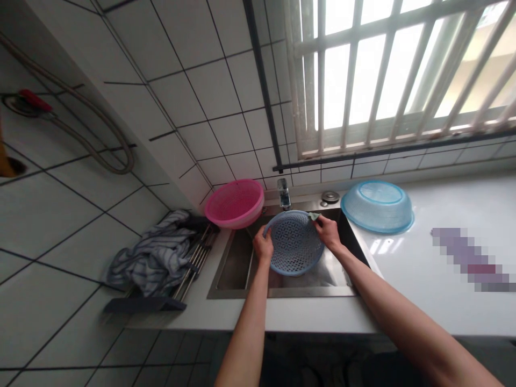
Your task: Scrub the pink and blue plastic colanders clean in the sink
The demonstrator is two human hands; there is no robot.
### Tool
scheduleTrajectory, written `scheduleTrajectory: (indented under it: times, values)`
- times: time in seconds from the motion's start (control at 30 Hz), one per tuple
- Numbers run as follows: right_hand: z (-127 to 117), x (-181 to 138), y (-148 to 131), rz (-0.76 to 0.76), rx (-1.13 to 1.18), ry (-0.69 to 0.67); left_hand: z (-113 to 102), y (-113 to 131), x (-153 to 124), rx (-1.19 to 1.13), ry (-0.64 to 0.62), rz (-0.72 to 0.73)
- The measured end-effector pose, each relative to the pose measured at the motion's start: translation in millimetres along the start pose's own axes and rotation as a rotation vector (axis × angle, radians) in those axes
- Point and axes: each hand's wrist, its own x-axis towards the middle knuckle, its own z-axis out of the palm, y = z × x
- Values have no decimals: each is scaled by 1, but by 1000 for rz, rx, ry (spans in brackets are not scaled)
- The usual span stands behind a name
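Note:
A round blue-grey plastic colander (pixel 296 244) with a patterned, perforated bottom is tilted over the steel sink (pixel 334 271), its inside facing me. My left hand (pixel 263 244) is closed on its left rim, thumb on the inner side. At the upper right rim, my right hand (pixel 327 231) pinches a small pale green cloth (pixel 314 216) against the colander's edge. Part of the cloth is hidden by the fingers. Behind the colander stands the chrome faucet (pixel 284 193).
A pink basket (pixel 236 204) leans at the sink's back left corner. An upside-down clear blue basin (pixel 378 207) rests on the counter to the right. On the left, a striped cloth (pixel 155 255) lies over a metal rack (pixel 195 263). A drain stopper (pixel 330 196) sits beside the faucet.

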Motion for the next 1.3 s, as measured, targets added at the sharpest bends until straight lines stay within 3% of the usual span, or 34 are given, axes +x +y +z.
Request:
scheduleTrajectory:
  times: [0.13,0.3,0.43,0.57,0.73,0.83,0.93,1.13,1.2,1.3]
  values:
    - [-3,-2,-11,-63,-51,2,4,7,-6,164,-119,5]
    - [-3,-5,-28,-170,-134,-67,11,20,-12,177,-133,153]
    - [2,-9,-39,-259,-114,-163,8,23,-11,174,-104,161]
    - [7,-13,-45,-314,-82,-269,5,23,-10,140,-168,190]
    - [13,-15,-49,-358,-213,-279,13,24,-12,165,-273,110]
    - [17,-16,-51,-426,-284,-294,17,26,-14,168,-289,136]
    - [16,-15,-47,-430,-283,-289,12,24,-13,172,-254,147]
    - [7,-8,-32,-272,-317,-184,-1,17,-9,235,-26,-4]
    - [12,-11,-36,-317,-346,-193,4,23,-12,243,-68,17]
    - [23,-18,-48,-448,-334,-262,14,34,-18,263,-249,108]
